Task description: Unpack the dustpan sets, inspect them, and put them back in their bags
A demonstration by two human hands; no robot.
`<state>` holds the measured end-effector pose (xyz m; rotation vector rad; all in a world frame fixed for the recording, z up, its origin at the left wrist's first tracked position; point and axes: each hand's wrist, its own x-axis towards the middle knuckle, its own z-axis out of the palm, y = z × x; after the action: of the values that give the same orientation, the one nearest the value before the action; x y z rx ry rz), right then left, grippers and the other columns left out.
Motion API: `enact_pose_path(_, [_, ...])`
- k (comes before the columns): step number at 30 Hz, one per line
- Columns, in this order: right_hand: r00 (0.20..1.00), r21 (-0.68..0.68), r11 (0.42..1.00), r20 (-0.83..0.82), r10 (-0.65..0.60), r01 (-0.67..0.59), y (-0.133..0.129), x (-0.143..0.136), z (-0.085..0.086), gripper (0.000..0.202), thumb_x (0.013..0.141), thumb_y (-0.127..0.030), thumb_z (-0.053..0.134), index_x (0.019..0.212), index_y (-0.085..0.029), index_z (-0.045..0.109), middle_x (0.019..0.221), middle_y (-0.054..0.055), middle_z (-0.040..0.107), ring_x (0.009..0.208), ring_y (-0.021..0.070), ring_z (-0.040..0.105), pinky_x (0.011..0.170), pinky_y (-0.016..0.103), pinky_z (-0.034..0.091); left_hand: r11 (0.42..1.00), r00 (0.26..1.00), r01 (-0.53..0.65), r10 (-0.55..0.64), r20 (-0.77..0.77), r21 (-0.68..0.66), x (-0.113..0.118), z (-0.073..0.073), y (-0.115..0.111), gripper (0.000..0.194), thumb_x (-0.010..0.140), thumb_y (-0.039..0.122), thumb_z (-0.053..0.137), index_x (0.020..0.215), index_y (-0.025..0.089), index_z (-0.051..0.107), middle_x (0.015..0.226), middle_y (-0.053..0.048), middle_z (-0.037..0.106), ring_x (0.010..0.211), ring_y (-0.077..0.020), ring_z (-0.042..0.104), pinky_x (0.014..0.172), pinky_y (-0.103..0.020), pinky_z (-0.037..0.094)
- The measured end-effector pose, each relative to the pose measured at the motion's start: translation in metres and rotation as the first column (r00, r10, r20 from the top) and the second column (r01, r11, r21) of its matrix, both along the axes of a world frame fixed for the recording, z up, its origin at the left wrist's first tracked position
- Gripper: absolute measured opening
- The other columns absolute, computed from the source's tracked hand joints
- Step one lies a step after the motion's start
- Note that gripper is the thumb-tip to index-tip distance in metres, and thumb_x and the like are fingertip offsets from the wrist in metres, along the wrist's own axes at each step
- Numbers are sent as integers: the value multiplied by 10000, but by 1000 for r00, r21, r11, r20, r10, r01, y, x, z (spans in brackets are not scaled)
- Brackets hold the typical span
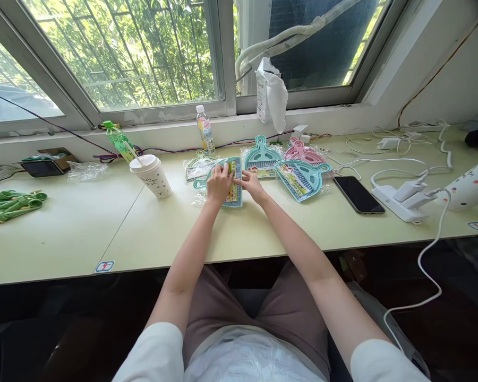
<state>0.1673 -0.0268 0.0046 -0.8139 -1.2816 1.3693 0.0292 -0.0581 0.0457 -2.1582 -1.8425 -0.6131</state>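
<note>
On the table [143,233], a blue dustpan-and-brush set [234,197] with a colourful label lies between my hands. My left hand [220,184] rests over its label with the fingers bent; whether it grips the set is hard to see. My right hand [252,184] touches the set's right edge with its fingertips, fingers apart. Behind and to the right lie a teal set [263,156], a pink set [305,154] and another blue set [300,179]. A pale green set [199,167] in clear wrap is behind my left hand.
A white cup with a straw [153,178] and a green bottle [119,140] stand left. A small bottle [205,131] is by the window. Right are a black phone [358,194], a power strip [400,204] with cables and a dotted cup [472,183]. Green bundles [14,204] lie far left.
</note>
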Motion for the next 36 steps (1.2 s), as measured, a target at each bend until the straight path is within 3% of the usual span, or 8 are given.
enact_pose_path(10, [999, 4, 999, 13, 42, -42, -1, 4, 2, 590, 603, -397, 858, 1129, -222, 657, 877, 30, 767, 856, 215, 706, 786, 362, 573, 999, 998, -13, 16, 59, -41, -1, -3, 4, 517, 1002, 433, 407, 1479, 233, 421, 1250, -145, 561, 1201, -272, 542, 789, -300, 509])
enact_pose_path(15, [998, 10, 998, 29, 56, -56, -3, 6, 4, 607, 595, -391, 861, 1139, -214, 655, 890, 29, 769, 854, 207, 708, 766, 336, 567, 1000, 996, -8, 7, 93, 0, -1, -7, 6, 533, 1000, 454, 401, 1479, 222, 403, 1242, -142, 561, 1200, -269, 539, 777, -292, 512])
enact_pose_path(22, [998, -3, 999, 38, 45, -45, -1, 6, 2, 547, 602, -327, 829, 1115, -223, 668, 847, 8, 760, 802, 192, 697, 759, 337, 563, 997, 984, 65, -70, 163, 35, -1, -11, 8, 491, 981, 427, 451, 1432, 234, 456, 1223, -149, 568, 1162, -286, 547, 748, -311, 510])
enact_pose_path(26, [1000, -17, 1000, 24, -3, 4, 3, 4, -2, 480, 600, -296, 810, 1054, -219, 674, 771, -8, 738, 759, 188, 685, 746, 345, 564, 991, 958, 130, -133, 254, 26, 1, -13, 8, 489, 981, 420, 448, 1436, 240, 454, 1247, -148, 565, 1149, -294, 557, 807, -333, 505])
enact_pose_path(29, [998, -5, 998, -14, -59, 59, 4, 2, -1, 455, 604, -289, 809, 1028, -212, 664, 773, -2, 736, 744, 187, 681, 751, 364, 577, 982, 889, 161, -188, 416, 100, 1, -15, 6, 522, 981, 456, 435, 1459, 247, 419, 1272, -140, 568, 1213, -296, 533, 934, -364, 479])
enact_pose_path(31, [993, 1, 995, -65, -101, 102, 3, 2, 1, 443, 618, -289, 806, 1025, -206, 650, 826, 20, 747, 789, 200, 694, 778, 387, 588, 968, 804, 140, -234, 547, 208, 1, -15, 5, 527, 977, 464, 447, 1459, 252, 414, 1337, -136, 539, 1313, -283, 471, 1050, -379, 420])
enact_pose_path(34, [966, -6, 981, -171, -193, 195, 2, 2, 4, 398, 647, -271, 794, 1002, -197, 630, 910, 50, 752, 925, 222, 702, 849, 417, 591, 931, 637, -37, -258, 727, 363, 1, -15, 5, 579, 963, 436, 500, 1489, 256, 341, 1539, -136, 339, 1489, -250, 252, 1183, -388, 285])
enact_pose_path(36, [936, -33, 965, -239, -260, 259, 2, 3, 5, 358, 661, -247, 782, 975, -195, 619, 929, 50, 748, 989, 222, 695, 887, 420, 587, 903, 514, -193, -240, 823, 384, 0, -15, 7, 690, 943, 406, 552, 1529, 258, 220, 1622, -140, 154, 1540, -237, 94, 1225, -404, 209])
